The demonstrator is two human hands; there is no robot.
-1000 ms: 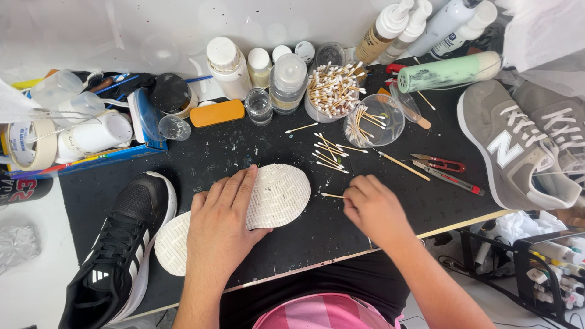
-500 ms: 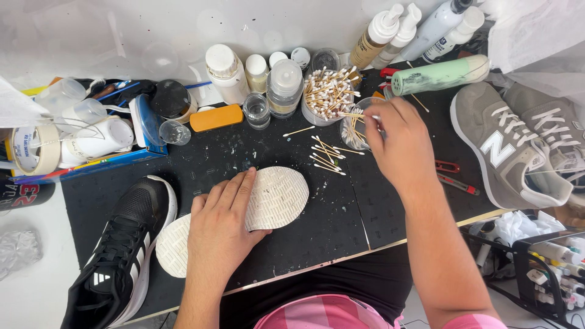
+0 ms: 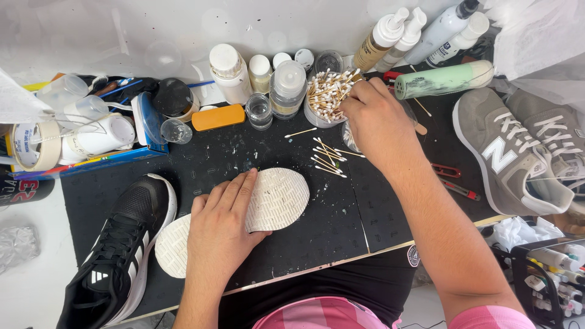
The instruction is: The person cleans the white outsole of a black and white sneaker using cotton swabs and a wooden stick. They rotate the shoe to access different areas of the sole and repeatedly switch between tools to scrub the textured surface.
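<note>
**Hands at a cluttered shoe-cleaning surface**

A black matte surface (image 3: pixel 317 225), speckled with pale flecks, carries everything. At its right edge lies a grey suede sneaker (image 3: pixel 509 152) with white laces; at the lower left, partly off the surface, lies a black mesh sneaker (image 3: pixel 119 244) with a white sole rim. Between them, near the front edge, rests the white shoe sole (image 3: pixel 277 198), turned tread up, oval at the toe, its rubber cut in a fine brick-like grid.

The left hand (image 3: pixel 219 228) lies flat and open on the middle of that sole, fingers spread and pressing it down.

The right hand (image 3: pixel 375 119) reaches to the back of the surface, fingers pinched together at the rim of a round clear cup of cotton swabs (image 3: pixel 326 94); whether a swab is actually gripped cannot be told. The swabs stand bristling, with wooden sticks and white tips.

Behind stand white plastic bottles (image 3: pixel 228 73) with screw caps, and a pale green cylinder (image 3: pixel 448 79) lies on its side. A smooth orange oblong case (image 3: pixel 217 116) sits left of a small glass jar (image 3: pixel 259 109). Loose swabs (image 3: pixel 326 158) lie scattered just below the cup.
</note>
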